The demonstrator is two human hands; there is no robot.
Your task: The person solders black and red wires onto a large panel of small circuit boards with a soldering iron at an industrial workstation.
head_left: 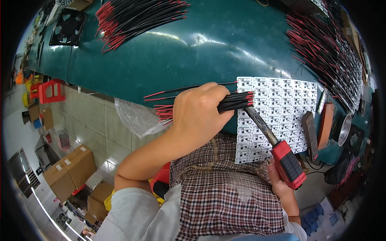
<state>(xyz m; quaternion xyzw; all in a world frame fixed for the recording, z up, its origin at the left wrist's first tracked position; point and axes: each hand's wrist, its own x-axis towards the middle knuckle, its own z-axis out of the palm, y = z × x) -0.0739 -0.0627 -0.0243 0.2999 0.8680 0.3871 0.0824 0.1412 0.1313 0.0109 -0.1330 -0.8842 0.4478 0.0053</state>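
My left hand [199, 114] is closed around a bundle of black wires with red ends [237, 100], held just over the near edge of a dark green table [193, 48]. The wire tips point right, onto a white panel of small circuit boards [281, 104]. My right hand [281, 182] grips the red and black handle of a soldering iron [287, 162]. Its metal shaft [261, 124] slants up to the left, and the tip sits at the wire ends over the panel. A checked cloth [225, 193] covers my lap below.
More piles of black and red wires lie at the table's far left [136, 18] and far right [325, 52]. A black fan [68, 26] sits far left. A brown block and sponge holder [319, 128] lie right of the panel. Cardboard boxes [70, 168] and a red stool [50, 90] stand on the floor.
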